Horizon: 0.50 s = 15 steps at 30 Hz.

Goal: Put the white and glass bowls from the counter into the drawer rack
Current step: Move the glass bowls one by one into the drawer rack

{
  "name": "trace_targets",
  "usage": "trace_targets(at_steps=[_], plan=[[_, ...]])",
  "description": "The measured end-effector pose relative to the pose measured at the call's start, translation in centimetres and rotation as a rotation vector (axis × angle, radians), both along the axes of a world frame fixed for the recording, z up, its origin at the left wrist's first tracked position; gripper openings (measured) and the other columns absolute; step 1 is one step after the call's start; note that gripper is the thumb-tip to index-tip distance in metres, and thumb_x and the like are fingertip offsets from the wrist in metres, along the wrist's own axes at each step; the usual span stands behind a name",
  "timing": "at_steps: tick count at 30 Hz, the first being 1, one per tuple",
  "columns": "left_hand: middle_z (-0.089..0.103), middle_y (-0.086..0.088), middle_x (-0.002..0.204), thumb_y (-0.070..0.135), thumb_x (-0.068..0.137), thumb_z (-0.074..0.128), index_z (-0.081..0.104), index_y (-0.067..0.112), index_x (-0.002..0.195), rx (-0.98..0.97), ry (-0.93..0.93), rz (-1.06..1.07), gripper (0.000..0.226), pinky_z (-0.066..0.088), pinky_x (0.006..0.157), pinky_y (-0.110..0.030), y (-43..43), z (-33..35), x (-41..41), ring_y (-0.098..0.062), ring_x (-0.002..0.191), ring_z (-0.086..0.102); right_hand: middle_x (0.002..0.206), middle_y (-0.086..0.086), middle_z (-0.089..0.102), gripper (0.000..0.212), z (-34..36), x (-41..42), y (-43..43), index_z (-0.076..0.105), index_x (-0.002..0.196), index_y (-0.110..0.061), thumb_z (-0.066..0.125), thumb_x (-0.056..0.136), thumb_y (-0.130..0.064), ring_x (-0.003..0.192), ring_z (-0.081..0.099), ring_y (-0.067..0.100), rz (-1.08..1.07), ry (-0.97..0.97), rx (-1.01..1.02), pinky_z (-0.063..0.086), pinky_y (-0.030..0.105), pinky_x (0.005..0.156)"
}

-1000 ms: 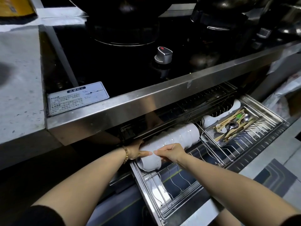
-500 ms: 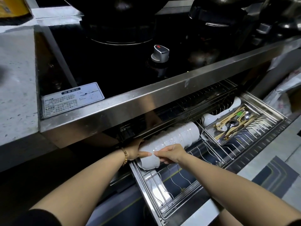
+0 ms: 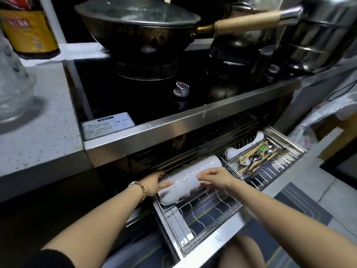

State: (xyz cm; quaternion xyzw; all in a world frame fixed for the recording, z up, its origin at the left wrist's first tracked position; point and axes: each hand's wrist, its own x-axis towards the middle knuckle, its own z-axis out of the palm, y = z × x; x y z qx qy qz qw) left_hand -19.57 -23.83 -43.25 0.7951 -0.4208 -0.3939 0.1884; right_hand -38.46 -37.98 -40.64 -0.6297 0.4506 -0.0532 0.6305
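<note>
White ceramic bowls lie on their sides, nested in a row, in the wire drawer rack at the lower middle of the frame, just under the steel front edge of the stove. The left hand sits at the near end of the row. Its thumb lies straight along the end bowl and its fingers reach back into shadow, so whether they curl round the bowl cannot be told. The right hand hangs over the middle of the row with fingers loosely curled. It appears to hold nothing, its fingertips at or just off the bowls.

The step in hand looks like seating the white row in the wires, nearly done. Clear glass ware stands on the speckled grey counter at the left edge of the frame and is likely the glass bowls yet to go in.

The next move calls for freeing both hands without tipping the row, then reaching up left for the glass. Open wire slots show in front of the row, while the steel cutlery tray fills the right end.
</note>
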Motion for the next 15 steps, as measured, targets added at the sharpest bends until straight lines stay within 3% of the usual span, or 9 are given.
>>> trace_targets(at_steps=[3, 6, 10, 15], plan=[[0.043, -0.014, 0.145, 0.04, 0.088, 0.059, 0.033, 0.006, 0.143, -0.08, 0.029, 0.027, 0.07, 0.038, 0.107, -0.029, 0.8, 2.2, -0.9, -0.023, 0.131, 0.045, 0.096, 0.008, 0.066, 0.026, 2.5, -1.6, 0.8, 0.067, 0.104, -0.008, 0.071, 0.082, -0.021, 0.084, 0.063, 0.016, 0.01, 0.002, -0.072, 0.053, 0.018, 0.068], [0.051, -0.011, 0.137, 0.037, 0.087, 0.062, 0.04, 0.008, 0.139, -0.166, 0.033, 0.008, 0.064, 0.042, 0.098, -0.019, 1.7, 4.9, -2.0, -0.018, 0.124, 0.052, 0.117, 0.005, 0.06, 0.044, 5.5, -2.9, 1.8, 0.057, 0.123, -0.015, 0.068, 0.083, -0.031, 0.105, 0.057, 0.016, 0.034, -0.005, -0.174, 0.048, 0.023, 0.081], [0.054, -0.012, 0.135, 0.021, 0.088, 0.064, 0.043, 0.007, 0.137, -0.333, 0.062, -0.053, 0.055, 0.038, 0.096, -0.013, 3.2, 10.5, -3.3, -0.013, 0.123, 0.052, 0.13, -0.002, 0.052, 0.052, 10.7, -3.8, 3.3, 0.052, 0.128, -0.024, 0.07, 0.08, -0.034, 0.123, 0.049, 0.012, 0.063, -0.074, -0.352, 0.04, 0.029, 0.103], [0.06, -0.006, 0.129, 0.018, 0.087, 0.065, 0.048, 0.012, 0.133, -0.601, -0.006, -0.048, 0.049, 0.041, 0.105, -0.025, 6.8, 19.7, -2.9, -0.011, 0.118, 0.056, 0.136, -0.002, 0.05, 0.048, 18.5, -2.6, 5.6, 0.053, 0.126, -0.029, 0.07, 0.081, -0.029, 0.121, 0.049, 0.008, 0.143, -0.239, -0.536, 0.038, 0.025, 0.103]])
